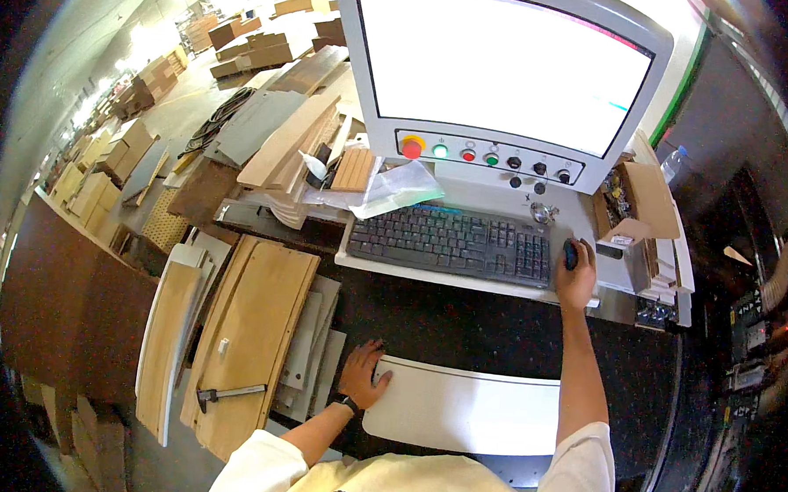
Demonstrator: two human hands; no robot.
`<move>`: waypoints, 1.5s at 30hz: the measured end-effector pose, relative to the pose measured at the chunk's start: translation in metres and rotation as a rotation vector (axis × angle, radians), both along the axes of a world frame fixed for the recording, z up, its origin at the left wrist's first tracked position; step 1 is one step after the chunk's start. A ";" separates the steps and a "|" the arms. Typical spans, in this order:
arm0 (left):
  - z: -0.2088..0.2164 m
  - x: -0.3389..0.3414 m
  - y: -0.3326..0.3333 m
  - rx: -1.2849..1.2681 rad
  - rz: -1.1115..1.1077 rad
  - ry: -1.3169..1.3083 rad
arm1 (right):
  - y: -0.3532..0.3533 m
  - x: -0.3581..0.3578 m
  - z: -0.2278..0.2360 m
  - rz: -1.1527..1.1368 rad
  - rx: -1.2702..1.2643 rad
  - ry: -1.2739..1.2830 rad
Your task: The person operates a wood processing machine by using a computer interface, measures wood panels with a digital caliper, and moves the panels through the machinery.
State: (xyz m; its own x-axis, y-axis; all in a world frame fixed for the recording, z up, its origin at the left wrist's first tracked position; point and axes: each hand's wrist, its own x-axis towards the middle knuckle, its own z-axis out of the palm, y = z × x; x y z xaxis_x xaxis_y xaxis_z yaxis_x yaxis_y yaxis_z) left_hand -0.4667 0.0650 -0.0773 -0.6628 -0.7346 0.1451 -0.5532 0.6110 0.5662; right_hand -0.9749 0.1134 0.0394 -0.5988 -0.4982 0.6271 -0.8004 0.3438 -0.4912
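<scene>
A white panel (462, 407) with a curved edge lies on the black surface in front of me. At its left end rests my left hand (362, 376), a dark watch (346, 402) on the wrist. Its fingers are apart, and the thumb touches the panel's end. My right hand (577, 280) is closed over a dark computer mouse (571, 254) on the white shelf. Left of the mouse sits a black keyboard (451, 240). Above them stands a large monitor (507, 66), its screen bright white.
Below the screen are a red button (411, 146) and several smaller controls. A cardboard box (646, 202) of small parts stands at right. Wooden panels (254, 328) are stacked at left, a caliper (231, 395) on top. A plastic bag (403, 188) lies behind the keyboard.
</scene>
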 end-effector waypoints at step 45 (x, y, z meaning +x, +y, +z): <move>0.008 -0.001 0.000 0.025 0.004 -0.020 | -0.002 0.006 0.008 -0.029 0.024 -0.022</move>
